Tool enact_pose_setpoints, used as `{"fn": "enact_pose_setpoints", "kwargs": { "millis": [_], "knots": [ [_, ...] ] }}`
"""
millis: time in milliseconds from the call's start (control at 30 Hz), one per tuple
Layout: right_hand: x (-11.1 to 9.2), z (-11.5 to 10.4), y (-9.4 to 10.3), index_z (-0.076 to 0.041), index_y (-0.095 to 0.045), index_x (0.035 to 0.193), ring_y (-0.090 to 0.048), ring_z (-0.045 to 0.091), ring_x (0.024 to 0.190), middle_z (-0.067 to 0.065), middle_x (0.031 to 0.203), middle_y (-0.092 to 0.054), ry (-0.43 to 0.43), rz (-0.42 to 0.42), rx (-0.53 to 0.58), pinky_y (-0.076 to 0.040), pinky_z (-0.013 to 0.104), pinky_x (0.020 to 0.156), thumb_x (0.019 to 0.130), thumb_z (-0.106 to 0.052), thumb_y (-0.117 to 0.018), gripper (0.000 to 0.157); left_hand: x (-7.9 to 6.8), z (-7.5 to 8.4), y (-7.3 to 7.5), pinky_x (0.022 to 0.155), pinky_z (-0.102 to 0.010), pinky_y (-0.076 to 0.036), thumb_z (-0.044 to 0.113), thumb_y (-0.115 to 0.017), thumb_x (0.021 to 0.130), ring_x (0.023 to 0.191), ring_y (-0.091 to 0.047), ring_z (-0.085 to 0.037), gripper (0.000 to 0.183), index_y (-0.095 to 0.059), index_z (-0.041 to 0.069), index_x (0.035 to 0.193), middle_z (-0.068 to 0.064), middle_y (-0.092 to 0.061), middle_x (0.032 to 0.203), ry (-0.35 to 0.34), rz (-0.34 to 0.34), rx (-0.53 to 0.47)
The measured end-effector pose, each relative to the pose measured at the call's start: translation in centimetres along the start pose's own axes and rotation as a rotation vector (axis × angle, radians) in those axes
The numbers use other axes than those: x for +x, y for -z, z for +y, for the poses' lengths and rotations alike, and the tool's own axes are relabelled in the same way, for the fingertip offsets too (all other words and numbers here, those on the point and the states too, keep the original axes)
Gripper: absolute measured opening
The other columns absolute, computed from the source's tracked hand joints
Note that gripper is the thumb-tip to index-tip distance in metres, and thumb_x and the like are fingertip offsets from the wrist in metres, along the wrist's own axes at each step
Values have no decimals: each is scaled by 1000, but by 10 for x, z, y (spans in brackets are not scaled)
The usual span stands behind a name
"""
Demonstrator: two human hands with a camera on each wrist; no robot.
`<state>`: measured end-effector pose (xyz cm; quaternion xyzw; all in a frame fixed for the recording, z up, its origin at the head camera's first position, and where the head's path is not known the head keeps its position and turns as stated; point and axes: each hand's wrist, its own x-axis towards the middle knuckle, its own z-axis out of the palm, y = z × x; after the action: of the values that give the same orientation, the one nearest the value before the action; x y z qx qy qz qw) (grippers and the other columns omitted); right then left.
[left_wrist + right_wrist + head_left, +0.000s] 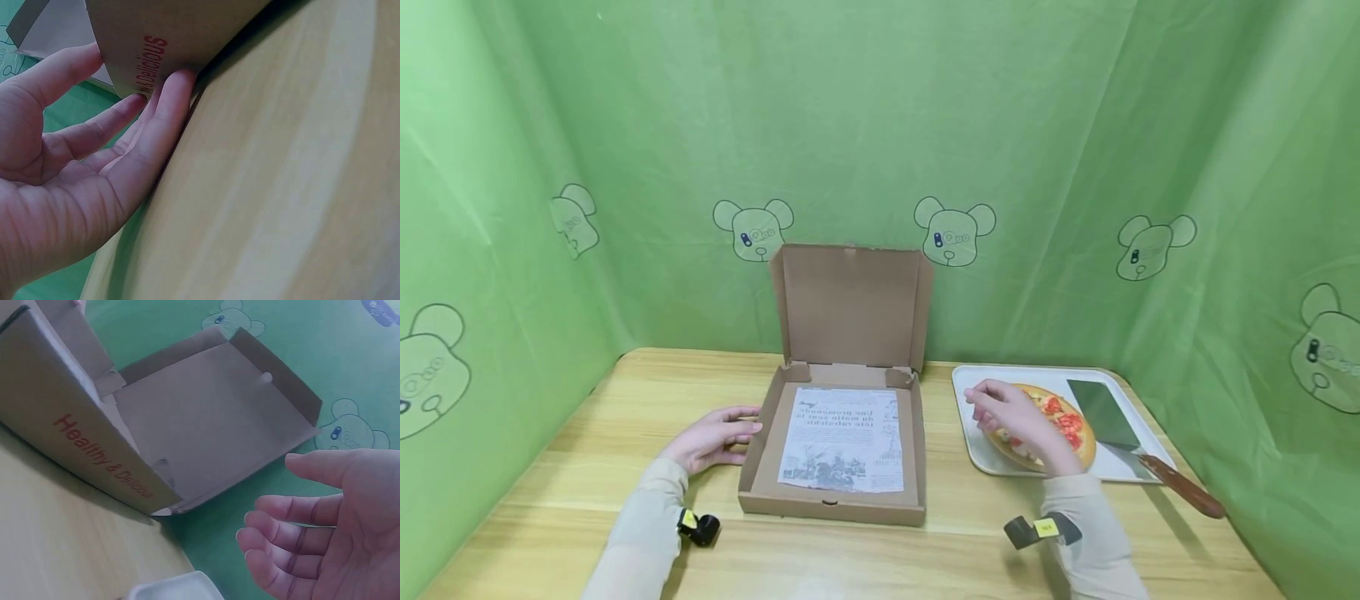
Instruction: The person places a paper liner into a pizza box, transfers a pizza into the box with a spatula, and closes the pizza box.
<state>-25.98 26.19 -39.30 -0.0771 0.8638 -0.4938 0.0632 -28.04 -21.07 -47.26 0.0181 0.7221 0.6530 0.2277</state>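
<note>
A brown cardboard pizza box (831,508) stands on the table with its lid (852,308) raised at the back. Printed paper (850,437) lines its floor. My left hand (718,437) is at the box's left wall, and in the left wrist view its loosely bent fingertips (178,84) touch that wall beside the red lettering. Above the left part of a pizza (1075,429), my right hand (1015,412) hovers with relaxed, slightly bent fingers and holds nothing. The pizza lies on a white tray (1127,407), partly hidden by that hand.
A pizza server with a flat blade (1101,412) rests on the tray, its wooden handle (1183,485) reaching past the tray's front right corner. Green curtain (850,125) with bear-head drawings encloses the wooden table (647,383) at the back and sides.
</note>
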Motion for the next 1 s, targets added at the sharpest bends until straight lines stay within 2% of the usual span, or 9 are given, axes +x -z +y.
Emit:
{"fn": "enact_pose_setpoints", "kwargs": {
  "millis": [233, 400, 500, 600, 800, 1000],
  "knots": [
    [-6, -2, 16, 5, -56, 110, -60, 16, 72, 8, 82, -62, -7, 28, -15, -56, 32, 62, 100, -33, -54, 39, 0, 2, 1, 87, -38, -57, 22, -61, 94, 102, -61, -18, 67, -28, 1, 149, -14, -56, 126, -8, -22, 2],
    [-10, -4, 27, 6, -55, 113, -61, 17, 74, 12, 85, -63, 13, 41, -38, -58, 35, 66, 100, -34, -52, 42, -3, 6, 4, 90, -43, -57, 20, -59, 96, 101, -67, -18, 66, -25, -1, 149, -13, -65, 121, -25, -83, -6],
    [-14, -5, 32, 7, -55, 113, -62, 17, 75, 12, 86, -64, 17, 62, -41, -59, 36, 68, 100, -33, -52, 42, -6, 11, 4, 92, -46, -56, 21, -57, 98, 102, -67, -20, 64, -25, -2, 149, -16, -66, 121, -35, -85, 6],
    [-16, -7, 34, 6, -56, 113, -63, 18, 76, 11, 86, -64, 23, 84, -52, -58, 34, 71, 101, -34, -52, 42, -11, 18, 1, 92, -48, -55, 22, -57, 97, 108, -64, -23, 61, -30, 1, 148, -20, -61, 128, -37, -36, 35],
    [-19, -7, 36, 6, -56, 114, -62, 16, 75, 10, 86, -64, 34, 92, -52, -57, 31, 67, 101, -35, -51, 43, -20, 35, -7, 94, -49, -55, 23, -54, 98, 127, -49, -38, 58, -32, 1, 148, -27, -39, 147, -83, 32, 122],
    [-21, -4, 37, 7, -55, 115, -61, 16, 73, 10, 86, -63, 33, 97, -32, -58, 32, 68, 100, -32, -53, 41, -29, 53, -20, 102, -52, -49, 25, -53, 99, 136, -39, -44, 59, -31, -1, 148, -27, -35, 151, -139, 53, 213]
  ]
}}
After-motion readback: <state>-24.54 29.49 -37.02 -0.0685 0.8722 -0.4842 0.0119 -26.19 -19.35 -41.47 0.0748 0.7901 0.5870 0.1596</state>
